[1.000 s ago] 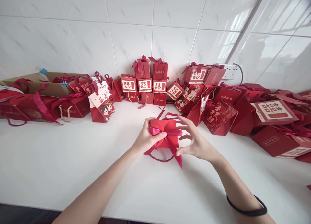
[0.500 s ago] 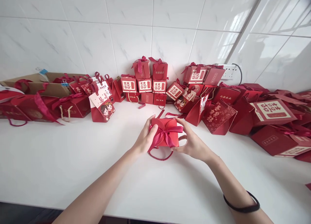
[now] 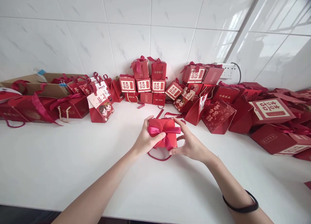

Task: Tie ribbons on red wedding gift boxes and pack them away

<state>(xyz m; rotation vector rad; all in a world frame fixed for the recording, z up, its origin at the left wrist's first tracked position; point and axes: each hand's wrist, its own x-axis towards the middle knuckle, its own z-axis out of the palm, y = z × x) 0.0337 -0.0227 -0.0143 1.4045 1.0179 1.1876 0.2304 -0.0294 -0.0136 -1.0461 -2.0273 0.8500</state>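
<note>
Red card box [image 3: 173, 139] with a pink ribbon [image 3: 173, 130] bow sits on the white table [image 3: 155, 188]; the left hand [image 3: 145, 137] clasps its left side, thumb on the bow, while the half-curled right hand [image 3: 193, 145] grips its right corners. Farther left, a cardboard carton [image 3: 53, 91] holds red ribboned packages [image 3: 63, 78]. By the wall, stacked boxes [image 3: 143, 85] read 囍, one above 安居乐业.

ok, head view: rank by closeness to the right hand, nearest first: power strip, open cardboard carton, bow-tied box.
From the right hand:
1. Bow-tied box: right at the hand, on its left.
2. Power strip: back right.
3. Open cardboard carton: far left, toward the back.
</note>
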